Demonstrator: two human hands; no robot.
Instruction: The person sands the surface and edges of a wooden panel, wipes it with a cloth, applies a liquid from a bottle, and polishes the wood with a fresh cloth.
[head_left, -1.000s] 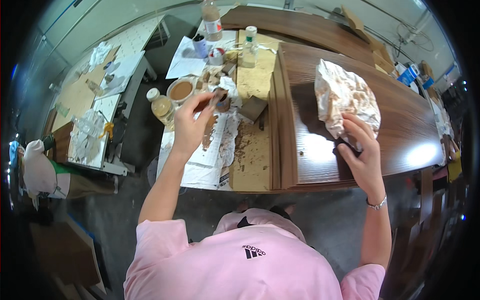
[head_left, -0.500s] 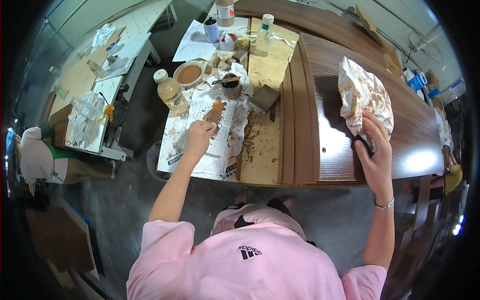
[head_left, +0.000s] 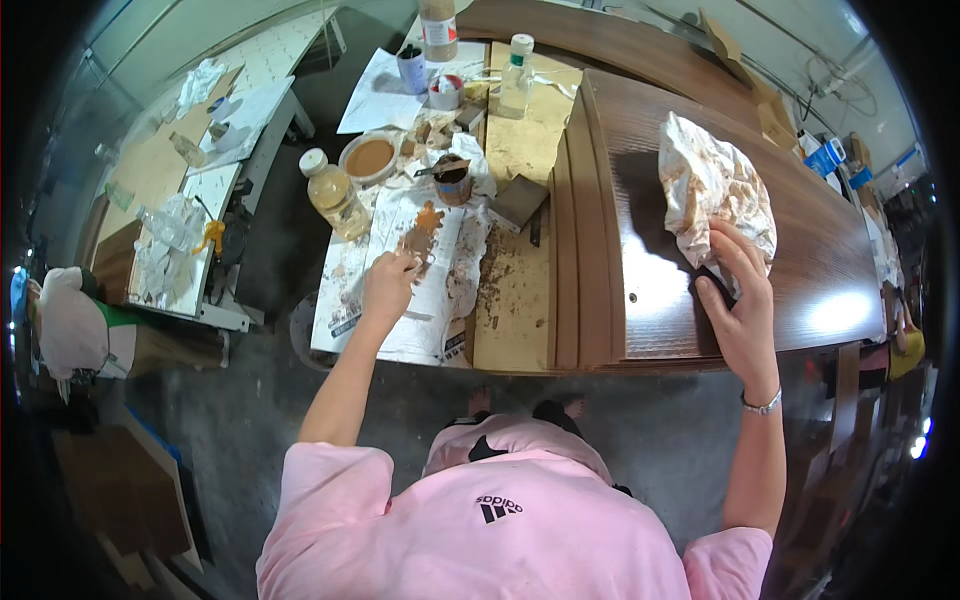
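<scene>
My left hand (head_left: 388, 287) is closed in a pinch on the stained white paper (head_left: 400, 325), at the near edge of a brown paste smear (head_left: 424, 228). What its fingers hold, if anything, is too small to make out. Over the dark wood-grain panel (head_left: 830, 220), my right hand (head_left: 738, 295) grips a crumpled white cloth (head_left: 715, 185) with brown stains. A small black object (head_left: 714, 280) shows between its thumb and fingers. An open tin (head_left: 454, 186) with a flat stick across its top stands just beyond the smear.
Left of the tin are a tub of brown paste (head_left: 368, 159) and a bottle of yellowish liquid (head_left: 335, 198). A brown block (head_left: 520, 202) lies beside the stacked panels (head_left: 582, 240). Farther back stands a clear bottle (head_left: 516, 80). Another person (head_left: 75, 320) is at the far left.
The whole view has shifted slightly. My left hand has drawn a little toward me, showing more of the smear. My right hand keeps its hold on the cloth.
</scene>
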